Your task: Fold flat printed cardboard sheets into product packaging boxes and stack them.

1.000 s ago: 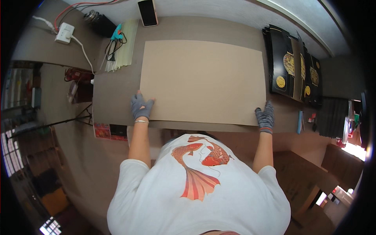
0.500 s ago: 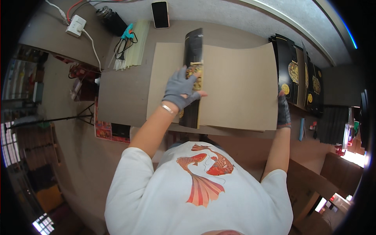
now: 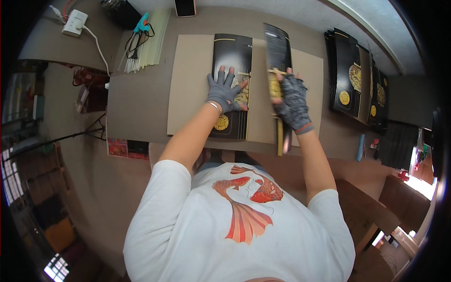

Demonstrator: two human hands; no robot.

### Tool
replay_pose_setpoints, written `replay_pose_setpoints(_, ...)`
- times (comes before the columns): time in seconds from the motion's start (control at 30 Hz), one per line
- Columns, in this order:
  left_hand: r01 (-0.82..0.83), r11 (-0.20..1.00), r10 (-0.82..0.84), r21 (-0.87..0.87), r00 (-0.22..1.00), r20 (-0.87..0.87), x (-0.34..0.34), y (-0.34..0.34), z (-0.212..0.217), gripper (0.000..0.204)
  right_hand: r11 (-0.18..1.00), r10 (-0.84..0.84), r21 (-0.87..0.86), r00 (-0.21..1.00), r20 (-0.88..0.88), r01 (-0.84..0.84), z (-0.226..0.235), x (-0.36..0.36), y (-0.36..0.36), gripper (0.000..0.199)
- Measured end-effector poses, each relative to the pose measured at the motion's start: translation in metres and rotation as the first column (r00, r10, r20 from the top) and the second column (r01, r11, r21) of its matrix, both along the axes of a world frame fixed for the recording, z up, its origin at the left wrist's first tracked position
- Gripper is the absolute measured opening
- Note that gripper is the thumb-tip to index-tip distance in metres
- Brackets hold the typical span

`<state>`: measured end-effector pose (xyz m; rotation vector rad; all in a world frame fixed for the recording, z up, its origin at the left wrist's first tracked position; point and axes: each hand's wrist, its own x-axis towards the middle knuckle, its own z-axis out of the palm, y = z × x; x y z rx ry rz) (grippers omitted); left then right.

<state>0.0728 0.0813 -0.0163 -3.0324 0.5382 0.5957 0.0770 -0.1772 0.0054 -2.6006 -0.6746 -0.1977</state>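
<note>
Even, soft light falls from above on the desk (image 3: 141, 103), with only faint shadows. A bright overexposed patch glares at the lower right rim. Fisheye distortion bends straight edges toward the dark vignetted corners. The centre is sharp; the periphery is smeared.

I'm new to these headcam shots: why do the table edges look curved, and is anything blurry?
Head view: the fisheye lens bends the table edges toward the dark rim; the centre is sharp, both gloved hands, left hand and right hand, crisp; bright glare at the lower right.
</note>
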Motion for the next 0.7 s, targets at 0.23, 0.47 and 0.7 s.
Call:
replay_pose_setpoints(0.23,0.035,0.997,-0.032,0.075,0.998,-0.046,0.003,0.006,0.003,0.146,0.807,-0.21,-0.58,0.971,-0.112,0.108,-0.025,0.013,0.068,0.068)
replay_pose_setpoints(0.47,0.028,0.997,-0.026,0.066,0.999,-0.04,0.003,0.001,0.0,0.146,0.737,-0.236,-0.67,0.963,-0.132,0.088,-0.039,0.008,0.07,0.067)
replay_pose_setpoints(0.7,0.028,0.998,-0.026,0.058,0.999,-0.043,0.002,0.003,0.001,0.143,0.761,-0.219,-0.643,0.966,-0.139,0.08,-0.037,0.007,0.071,0.065)
